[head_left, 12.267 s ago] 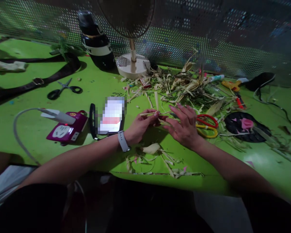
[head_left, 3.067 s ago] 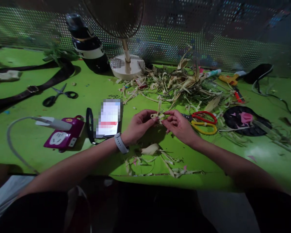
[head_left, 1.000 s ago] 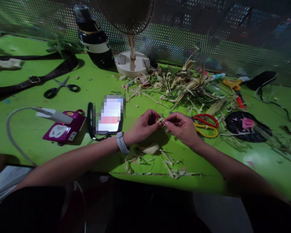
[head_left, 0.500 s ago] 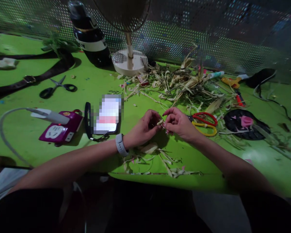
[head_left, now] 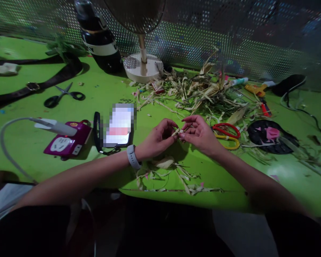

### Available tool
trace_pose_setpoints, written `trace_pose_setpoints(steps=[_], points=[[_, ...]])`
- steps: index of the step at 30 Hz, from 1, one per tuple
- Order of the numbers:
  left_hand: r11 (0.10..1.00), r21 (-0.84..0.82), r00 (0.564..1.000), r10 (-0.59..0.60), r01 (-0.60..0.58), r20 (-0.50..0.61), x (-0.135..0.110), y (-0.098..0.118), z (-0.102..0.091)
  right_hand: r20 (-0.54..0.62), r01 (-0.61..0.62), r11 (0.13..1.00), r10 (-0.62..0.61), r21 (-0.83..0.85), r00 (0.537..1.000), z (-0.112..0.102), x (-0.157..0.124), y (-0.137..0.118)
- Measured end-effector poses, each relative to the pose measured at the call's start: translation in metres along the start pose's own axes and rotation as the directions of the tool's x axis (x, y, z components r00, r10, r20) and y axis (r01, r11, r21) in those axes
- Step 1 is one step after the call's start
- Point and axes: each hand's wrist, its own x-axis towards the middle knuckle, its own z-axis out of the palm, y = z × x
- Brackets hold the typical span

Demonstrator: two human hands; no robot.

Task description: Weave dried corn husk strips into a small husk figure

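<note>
Bench: green tabletop point(head_left: 216, 178), backed on the far side by a perforated metal screen point(head_left: 198, 39); lighting dim. A pile of plant scraps point(head_left: 198, 89) lies at the far right of centre; a smaller scatter of scraps point(head_left: 164, 163) lies along the near edge. Work piece: a pale strip point(head_left: 177, 131), held between the two hands near mid-table and, as far as can be judged, just off the surface. Left hand point(head_left: 163, 137): thumb and forefinger brought together on the strip's left part, a rounded gap behind the pinch. Right hand point(head_left: 198, 135): thumb down on the right part with fingertips below it, forefinger raised and apart; lower fingers partly hidden. Key relation: the strip sits straight between the fingertips, both hands about equally near. Long axis seems to run left to right, tilting slightly toward the far right; too small to be certain. Margins: green surface shows between the left hand and the phone point(head_left: 119, 125), and on the near side down to the scatter. Tightest on the right, where the red and yellow scissors point(head_left: 224, 124) lie just beside the right hand; the black pad point(head_left: 259, 137) is farther right.
</note>
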Motion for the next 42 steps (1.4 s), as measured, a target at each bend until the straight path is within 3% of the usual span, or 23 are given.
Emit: trace_pose_setpoints(steps=[5,10,16,19,24,31,36,42], points=[[0.999,-0.054,1.0,-0.003,0.003,-0.002,0.001,0.002,0.001,-0.074,0.113,0.975,-0.129,-0.191,0.989,0.0,-0.004,0.002],[0.998,-0.07,1.0,-0.009,0.009,0.012,-0.001,0.003,0.003,-0.016,0.242,0.843,-0.284,-0.481,0.959,0.003,-0.012,-0.002],[0.989,-0.143,0.999,-0.042,0.044,0.012,-0.001,0.005,0.004,-0.08,0.155,0.942,-0.186,-0.297,0.979,0.002,-0.009,-0.002],[0.986,-0.163,0.999,-0.04,0.041,0.01,-0.001,0.005,0.004,-0.058,0.116,0.96,-0.135,-0.254,0.989,0.0,-0.006,-0.003],[0.982,-0.187,1.0,-0.024,0.027,0.02,-0.002,0.002,0.003,-0.035,0.154,0.964,-0.165,-0.217,0.986,0.0,-0.007,0.0],[0.976,-0.217,0.999,-0.02,0.029,0.043,-0.002,0.002,0.002,-0.046,0.174,0.914,-0.205,-0.365,0.978,-0.004,-0.008,-0.01],[0.985,-0.171,0.998,0.032,-0.021,0.06,-0.003,0.004,0.003,0.027,0.155,0.927,-0.155,-0.34,0.987,-0.008,-0.006,-0.011],[0.962,-0.274,0.996,0.023,0.002,0.088,0.0,0.0,0.0,0.01,0.317,0.843,-0.348,-0.434,0.938,-0.008,-0.009,-0.003]])
